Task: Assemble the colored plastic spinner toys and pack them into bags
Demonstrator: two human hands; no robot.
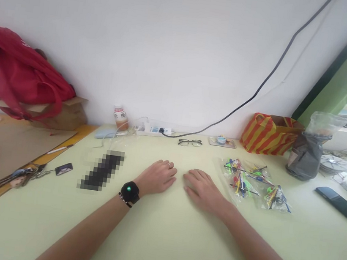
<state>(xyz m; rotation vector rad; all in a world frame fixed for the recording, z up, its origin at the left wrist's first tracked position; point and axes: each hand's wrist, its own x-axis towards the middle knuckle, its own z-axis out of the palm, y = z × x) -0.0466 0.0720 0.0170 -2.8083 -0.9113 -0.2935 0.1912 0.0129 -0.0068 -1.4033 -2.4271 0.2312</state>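
My left hand [157, 175] rests palm down on the pale green tabletop [165, 240], its fingers loosely bent and holding nothing. It wears a ring, and a black watch [130, 192] is on the wrist above a beaded bracelet. My right hand [203, 189] lies flat a short gap to the right, fingers apart with nothing under them that shows. Nearest to it, on the right, are several clear plastic bags of small colourful plastic parts [240, 181]. Left of my left hand lies a dark, pixelated oblong object [102, 172] whose kind is hidden.
Along the wall stand a drink bottle [120, 117], a power strip [154, 131], eyeglasses [190, 142] and a striped bag [267, 134]. A grey bag [306, 156] and a dark flat case [342, 207] are right. Keys [35, 171] and a red backpack [24, 72] are left.
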